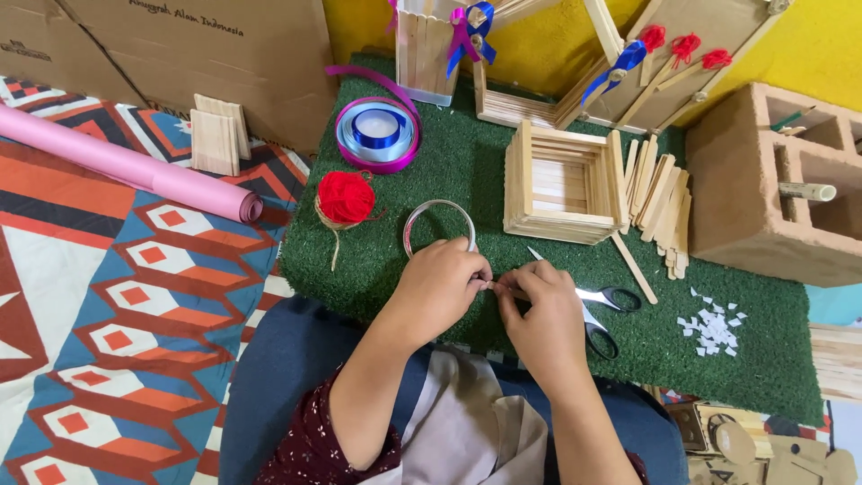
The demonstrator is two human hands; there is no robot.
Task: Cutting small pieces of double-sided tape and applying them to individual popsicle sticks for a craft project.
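Wooden stick [499, 287] is being pinched between left hand [437, 289] and right hand [544, 316] fingers; scissors [600, 310] at three o'clock risk nicking a wrist.

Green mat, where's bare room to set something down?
The green mat lies bare between the ribbon spool and the stick box, and along its front right edge past the paper scraps. It is crowded around the scissors and loose sticks.

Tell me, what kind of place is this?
Probably a home craft corner on the floor. An ice-cream-stick box sits on a green turf mat, with ribbon spools, red yarn and scissors nearby.
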